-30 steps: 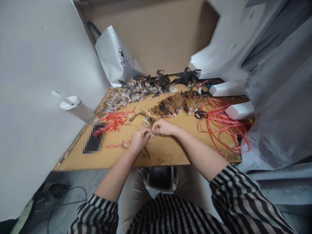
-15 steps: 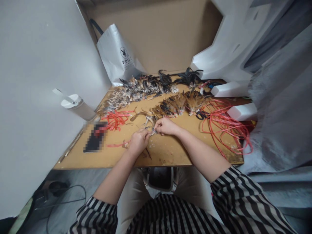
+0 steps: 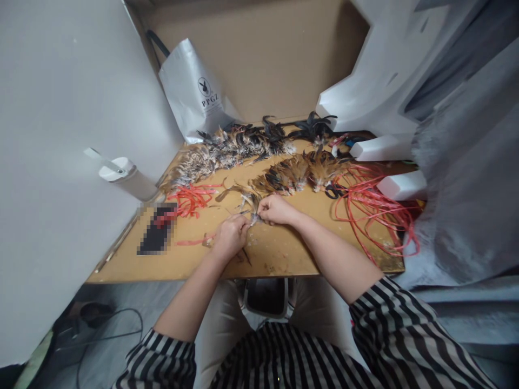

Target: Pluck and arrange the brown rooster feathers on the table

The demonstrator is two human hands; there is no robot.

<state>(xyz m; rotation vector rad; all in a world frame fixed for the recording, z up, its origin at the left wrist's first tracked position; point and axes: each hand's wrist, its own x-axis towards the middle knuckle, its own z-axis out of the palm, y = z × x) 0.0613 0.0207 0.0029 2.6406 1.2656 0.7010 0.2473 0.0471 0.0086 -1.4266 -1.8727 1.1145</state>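
My left hand [image 3: 233, 235] is closed, its fingers pinching the pale quill ends of a small feather bunch [image 3: 253, 206]. Close beside it, my right hand [image 3: 277, 209] is also closed, fingertips pressed on the same bunch from the right. The bunch's brown and pale tips point away from me. A red plastic strip [image 3: 190, 241] lies on the table left of my left hand. Just beyond my hands is a row of brown and black feather bunches [image 3: 298, 173]. A longer pile of speckled feathers [image 3: 227, 148] lies farther back.
Cut red strips [image 3: 192, 200] lie at the left by a pixelated dark patch [image 3: 156, 229] and a white lidded cup [image 3: 132, 178]. A silver bag [image 3: 190, 92] stands behind. Tangled red ribbon [image 3: 373, 205], black-handled scissors [image 3: 333, 191] and white foam pieces [image 3: 401, 185] are at the right.
My right hand's fingers have shifted slightly on the bunch, and more of the pale quills shows between my hands. My left hand stays almost in place.
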